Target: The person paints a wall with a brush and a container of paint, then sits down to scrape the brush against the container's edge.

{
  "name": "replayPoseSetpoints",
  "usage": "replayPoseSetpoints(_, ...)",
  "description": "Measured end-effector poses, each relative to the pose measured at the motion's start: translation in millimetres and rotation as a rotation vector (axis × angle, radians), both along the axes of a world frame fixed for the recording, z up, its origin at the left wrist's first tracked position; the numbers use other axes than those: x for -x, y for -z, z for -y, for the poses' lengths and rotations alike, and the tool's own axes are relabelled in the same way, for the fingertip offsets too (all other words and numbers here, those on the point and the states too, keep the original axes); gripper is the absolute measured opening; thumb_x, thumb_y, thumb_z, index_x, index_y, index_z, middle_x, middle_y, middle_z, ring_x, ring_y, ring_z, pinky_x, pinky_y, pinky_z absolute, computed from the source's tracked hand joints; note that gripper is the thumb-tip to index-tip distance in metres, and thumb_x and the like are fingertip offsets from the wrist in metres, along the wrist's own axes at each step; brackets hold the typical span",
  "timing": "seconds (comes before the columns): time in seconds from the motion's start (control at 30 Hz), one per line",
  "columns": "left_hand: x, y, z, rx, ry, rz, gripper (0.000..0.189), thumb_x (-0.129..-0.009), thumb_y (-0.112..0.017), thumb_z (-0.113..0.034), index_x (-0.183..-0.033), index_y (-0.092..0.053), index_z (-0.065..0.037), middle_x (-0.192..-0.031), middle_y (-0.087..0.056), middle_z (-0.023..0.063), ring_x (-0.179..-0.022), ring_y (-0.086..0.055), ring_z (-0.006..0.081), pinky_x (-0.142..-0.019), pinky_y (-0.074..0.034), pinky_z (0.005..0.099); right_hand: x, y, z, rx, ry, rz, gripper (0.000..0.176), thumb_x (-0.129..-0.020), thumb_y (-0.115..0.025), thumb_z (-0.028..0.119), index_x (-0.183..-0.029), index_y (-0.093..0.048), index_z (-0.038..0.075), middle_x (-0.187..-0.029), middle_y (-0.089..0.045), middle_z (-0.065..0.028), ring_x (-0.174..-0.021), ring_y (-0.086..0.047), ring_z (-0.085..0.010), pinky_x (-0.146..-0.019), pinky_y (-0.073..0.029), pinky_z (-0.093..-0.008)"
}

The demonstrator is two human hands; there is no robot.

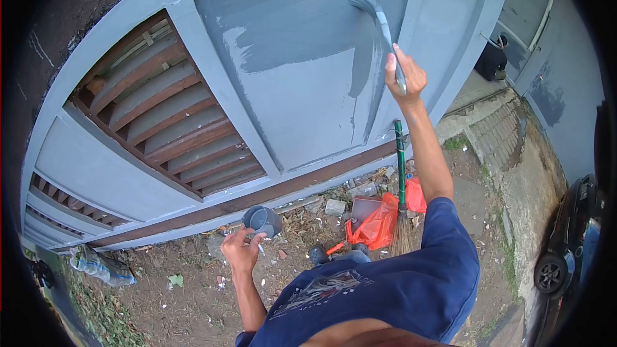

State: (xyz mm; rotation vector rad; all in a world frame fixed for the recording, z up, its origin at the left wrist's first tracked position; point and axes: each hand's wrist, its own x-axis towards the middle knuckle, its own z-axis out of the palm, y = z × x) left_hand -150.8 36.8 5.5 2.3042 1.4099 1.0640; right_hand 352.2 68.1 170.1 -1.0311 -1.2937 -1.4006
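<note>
My right hand (406, 76) is raised and closed round the handle of a long paintbrush (384, 26). The brush's bristles lie against the upper part of a wall panel (289, 103). Darker, wet-looking grey paint covers the panel's top, and a dark streak runs down its right side; the lower part is lighter grey. Down on the left, my left hand (241, 252) is closed at the near rim of a small grey paint bucket (265, 221). A small white thing shows by its fingers, too small to name.
Brown slatted vents (167, 103) sit left of the panel. A twig broom (402, 231) with a green handle stands near red plastic bags (379, 225) and rubble at the wall's foot. A person (493, 61) crouches far right; a dark car (565, 250) stands at right.
</note>
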Motion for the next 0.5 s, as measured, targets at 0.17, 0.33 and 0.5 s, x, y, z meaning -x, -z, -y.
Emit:
replayPoseSetpoints(0.17, -9, 5, -8, -0.017, 0.049, -0.007, 0.031, -0.059, -0.091, -0.024, -0.079, -0.075, -0.008, -0.074, -0.072, 0.0173, -0.061, -0.069, 0.0234, -0.064, -0.053, 0.0366, -31, -49, 25, -0.068, 0.185, -0.023, 0.021, -0.082, -0.071, 0.001, -0.102, -0.069, -0.003, -0.060, -0.056, -0.0064, -0.046, -0.053, -0.0172, -0.043, -0.041, -0.0308)
replayPoseSetpoints(0.33, -22, 10, -9, 0.003, 0.100, 0.011, 0.031, -0.058, -0.092, -0.025, -0.079, -0.075, -0.008, -0.077, -0.073, 0.0165, -0.059, -0.067, 0.0228, -0.063, -0.052, 0.0362, -38, -28, 26, 0.104, 0.214, -0.054, 0.019, -0.084, -0.072, 0.007, -0.100, -0.068, -0.002, -0.059, -0.056, -0.0074, -0.046, -0.054, -0.0206, -0.043, -0.042, -0.0338)
replayPoseSetpoints(0.5, -26, 13, -6, -0.021, 0.120, -0.018, 0.033, -0.057, -0.092, -0.026, -0.078, -0.075, -0.009, -0.080, -0.074, 0.0156, -0.059, -0.067, 0.0221, -0.063, -0.052, 0.0355, -33, 85, 28, 0.285, 0.227, -0.185, 0.023, -0.083, -0.073, 0.007, -0.102, -0.067, -0.004, -0.061, -0.056, -0.0096, -0.047, -0.056, -0.0245, -0.043, -0.044, -0.0360)
